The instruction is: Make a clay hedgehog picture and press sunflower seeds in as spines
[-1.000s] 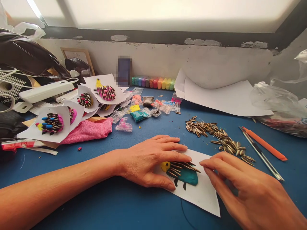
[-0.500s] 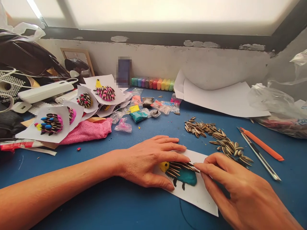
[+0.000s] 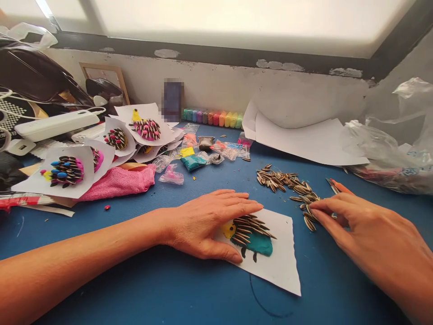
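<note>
My left hand [image 3: 206, 223] lies flat with fingers stretched out, pressing the left part of a white paper [image 3: 282, 271] on the blue table. On that paper is a clay hedgehog [image 3: 260, 243] with a teal body, a yellow head partly beside my fingers, and black legs. Striped sunflower seeds stick out as spines along its upper body; the lower right is bare clay. To the right, my right hand [image 3: 368, 234] reaches into a loose pile of sunflower seeds [image 3: 277, 179], thumb and index finger pinched together at its near end. Whether a seed is between the fingertips is hidden.
Finished seed hedgehogs on paper [image 3: 67, 171] lie at left by a pink towel [image 3: 118, 183]. Small bags of clay [image 3: 194, 162] and a row of coloured clay [image 3: 213, 118] stand behind. White sheets [image 3: 304, 140], a plastic bag [image 3: 389, 153] and an orange tool [image 3: 343, 187] are at right.
My right hand has left the hedgehog's back and moved right and up to the seed pile. A seed now stands where its fingertips were. My left hand keeps holding the paper.
</note>
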`<state>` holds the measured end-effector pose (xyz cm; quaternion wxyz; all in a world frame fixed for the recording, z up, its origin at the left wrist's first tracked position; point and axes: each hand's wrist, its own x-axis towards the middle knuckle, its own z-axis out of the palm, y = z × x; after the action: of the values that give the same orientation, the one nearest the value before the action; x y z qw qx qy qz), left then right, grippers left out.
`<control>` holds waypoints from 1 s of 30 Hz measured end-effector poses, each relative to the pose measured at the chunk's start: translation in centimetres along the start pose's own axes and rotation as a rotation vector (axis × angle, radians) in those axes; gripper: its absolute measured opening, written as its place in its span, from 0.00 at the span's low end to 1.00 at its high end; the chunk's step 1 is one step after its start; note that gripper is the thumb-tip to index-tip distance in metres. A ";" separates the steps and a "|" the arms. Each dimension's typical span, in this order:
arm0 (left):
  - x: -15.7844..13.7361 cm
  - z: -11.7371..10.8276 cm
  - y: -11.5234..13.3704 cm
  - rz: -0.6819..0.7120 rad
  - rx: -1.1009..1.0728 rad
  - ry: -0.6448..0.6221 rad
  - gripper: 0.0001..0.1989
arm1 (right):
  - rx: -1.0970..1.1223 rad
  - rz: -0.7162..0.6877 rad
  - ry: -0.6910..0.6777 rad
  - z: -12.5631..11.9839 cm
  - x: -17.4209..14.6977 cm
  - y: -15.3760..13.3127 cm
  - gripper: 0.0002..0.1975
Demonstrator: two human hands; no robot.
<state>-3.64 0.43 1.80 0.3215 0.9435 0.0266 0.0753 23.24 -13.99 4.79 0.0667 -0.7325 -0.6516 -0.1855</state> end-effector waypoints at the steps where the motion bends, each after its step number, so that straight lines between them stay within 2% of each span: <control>1: 0.0 0.0 0.0 -0.003 0.000 -0.002 0.42 | -0.009 0.000 0.003 0.0 0.0 0.0 0.08; 7: -0.1 0.1 -0.1 0.000 0.000 0.012 0.42 | 0.094 -0.068 -0.112 0.6 0.1 0.8 0.06; 10: -0.1 0.1 -0.1 0.009 -0.004 0.027 0.41 | 0.131 -0.088 -0.146 1.0 0.3 1.0 0.08; 15: -0.1 0.1 -0.2 0.013 -0.001 0.026 0.40 | 0.150 -0.075 -0.121 1.2 0.6 0.8 0.13; 18: -0.1 0.1 -0.2 0.015 0.007 0.025 0.40 | 0.130 -0.077 -0.030 0.9 0.4 0.5 0.16; 20: -0.1 0.1 -0.1 0.018 0.012 0.026 0.40 | 0.165 -0.118 0.046 0.5 0.0 -0.3 0.15; 22: -0.1 0.1 -0.2 0.018 0.019 0.025 0.39 | 0.290 -0.178 0.060 0.0 -0.6 -1.5 0.12; 24: -0.1 0.2 -0.3 0.024 0.027 0.027 0.39 | 0.418 -0.071 -0.020 -0.5 -1.3 -3.0 0.09; 25: -0.1 0.2 -0.4 0.030 0.031 0.028 0.39 | 0.476 -0.080 -0.031 -0.6 -1.6 -3.7 0.09; 30: -0.1 0.5 -0.7 0.047 0.052 0.033 0.40 | 0.565 -0.307 0.004 -0.3 -2.2 -6.0 0.06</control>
<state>-3.69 0.70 1.01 0.2947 0.9505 0.0120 0.0978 17.14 -15.30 3.44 0.2401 -0.5777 -0.7801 -0.0066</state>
